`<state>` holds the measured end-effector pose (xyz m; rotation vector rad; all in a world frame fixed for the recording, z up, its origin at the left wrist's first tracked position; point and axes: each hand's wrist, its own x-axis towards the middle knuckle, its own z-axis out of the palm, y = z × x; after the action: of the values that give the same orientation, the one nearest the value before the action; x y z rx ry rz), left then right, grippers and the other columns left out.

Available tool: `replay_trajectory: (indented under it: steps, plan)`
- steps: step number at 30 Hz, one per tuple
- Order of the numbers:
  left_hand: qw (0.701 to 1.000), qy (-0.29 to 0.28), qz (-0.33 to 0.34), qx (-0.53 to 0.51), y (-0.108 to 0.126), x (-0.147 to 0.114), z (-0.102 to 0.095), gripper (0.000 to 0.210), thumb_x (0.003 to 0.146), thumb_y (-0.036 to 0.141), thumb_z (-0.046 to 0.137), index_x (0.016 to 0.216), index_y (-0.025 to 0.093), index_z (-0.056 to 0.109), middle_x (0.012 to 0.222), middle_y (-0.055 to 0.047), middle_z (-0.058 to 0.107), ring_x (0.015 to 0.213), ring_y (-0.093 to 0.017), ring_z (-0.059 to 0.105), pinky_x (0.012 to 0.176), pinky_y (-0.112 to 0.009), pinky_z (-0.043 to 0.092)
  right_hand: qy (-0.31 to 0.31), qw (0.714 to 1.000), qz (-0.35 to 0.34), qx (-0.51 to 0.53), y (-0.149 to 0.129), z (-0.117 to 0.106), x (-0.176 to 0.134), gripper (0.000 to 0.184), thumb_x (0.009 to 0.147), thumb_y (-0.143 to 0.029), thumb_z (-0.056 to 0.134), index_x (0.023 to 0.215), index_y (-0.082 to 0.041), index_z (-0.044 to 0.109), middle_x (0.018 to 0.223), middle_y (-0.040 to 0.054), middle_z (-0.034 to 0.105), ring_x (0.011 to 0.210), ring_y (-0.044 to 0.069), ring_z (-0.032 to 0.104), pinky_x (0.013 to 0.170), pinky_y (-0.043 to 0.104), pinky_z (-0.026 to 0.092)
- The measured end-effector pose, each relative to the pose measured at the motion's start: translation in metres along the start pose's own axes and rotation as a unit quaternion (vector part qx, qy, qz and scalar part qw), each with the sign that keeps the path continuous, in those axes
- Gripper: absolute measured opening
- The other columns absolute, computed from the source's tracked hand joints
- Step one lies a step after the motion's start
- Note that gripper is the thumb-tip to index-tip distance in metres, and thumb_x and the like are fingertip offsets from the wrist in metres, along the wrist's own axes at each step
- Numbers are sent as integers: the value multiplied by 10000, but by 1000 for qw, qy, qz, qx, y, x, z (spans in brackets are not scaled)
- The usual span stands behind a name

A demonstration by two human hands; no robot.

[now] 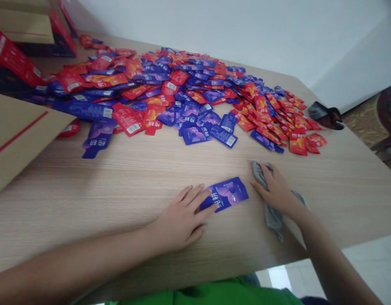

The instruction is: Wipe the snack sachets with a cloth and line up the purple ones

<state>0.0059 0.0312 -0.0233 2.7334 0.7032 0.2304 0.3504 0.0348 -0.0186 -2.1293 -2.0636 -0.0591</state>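
Left hand [185, 218], fingers spread, rests on purple packet [232, 191], just below center. Right hand [276, 190] over gray cloth [273, 218], center right; cannot tell whether gripping. Packet heap [182, 91] across upper frame.

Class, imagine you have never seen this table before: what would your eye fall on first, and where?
The big heap of red and blue packets spreading across the far side of the table stands out most. Nearer the person, a single blue-purple packet lies apart, the left hand over one end. Right of it, the right hand rests on a crumpled grey cloth.
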Motion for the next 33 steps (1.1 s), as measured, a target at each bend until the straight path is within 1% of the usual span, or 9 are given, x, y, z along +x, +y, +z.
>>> replay_trajectory:
  steps: [5,9,13,15,19,23,28,31,33]
  plan:
    - [1000,3,-4,15,4,1,2,538,956,390,477,1469,264,373,1558,-128,312,1467,-341,197,1165,-554,225,106,986,56,112,13,8,-29,387,918,-314,456,1262,-191,584,1110,134,519,1037,278,538,934,475,454]
    - [999,14,-14,25,8,1,3,541,953,392,492,1468,273,377,1554,-123,319,1456,-344,227,1166,-551,230,161,969,-11,185,-44,-22,-24,421,920,-264,482,1338,-226,518,1111,109,544,1020,256,550,899,436,464]
    - [999,7,-20,45,9,2,2,501,947,411,492,1419,245,461,1510,-131,390,1438,-354,269,1158,-545,252,42,974,-173,140,-123,-21,-32,372,946,-260,467,1297,-270,591,1249,112,533,1054,267,524,886,437,451]
    - [998,-3,-20,52,8,4,1,469,953,392,476,1398,244,489,1484,-125,430,1429,-347,293,1153,-538,262,4,979,-188,81,-137,-9,-35,368,956,-313,465,1292,-257,605,1304,123,522,1041,289,510,865,463,440]
    - [998,-11,-19,54,7,6,-2,497,964,381,456,1453,303,416,1539,-84,371,1434,-335,288,1137,-528,287,27,993,-109,17,-96,12,-31,413,975,-313,410,1337,-193,569,1308,165,500,1061,315,492,881,501,427]
    - [998,-22,-19,57,7,6,-3,505,968,398,450,1461,299,406,1559,-82,340,1440,-335,272,1135,-521,281,51,995,-74,49,-53,9,-25,397,981,-280,387,1309,-159,573,1208,171,529,1082,313,496,904,509,434]
    - [998,-14,-15,60,6,5,-3,526,974,423,433,1482,299,372,1567,-84,326,1446,-337,256,1143,-526,258,110,976,-87,167,-94,-6,-33,360,966,-198,399,1299,-157,527,1151,151,555,1088,275,504,939,470,437]
    - [998,-14,-17,63,7,6,-3,532,969,436,441,1476,287,387,1534,-97,378,1437,-335,280,1142,-527,262,45,966,-166,194,-118,-3,-40,244,950,-144,415,1091,-189,608,1108,111,594,1049,248,525,923,435,437]
    - [998,-13,-20,64,9,6,-3,531,961,429,457,1470,288,398,1527,-96,392,1430,-333,296,1136,-526,275,14,967,-180,179,-112,2,-40,218,940,-131,425,997,-190,627,1082,104,603,1022,247,533,910,431,433]
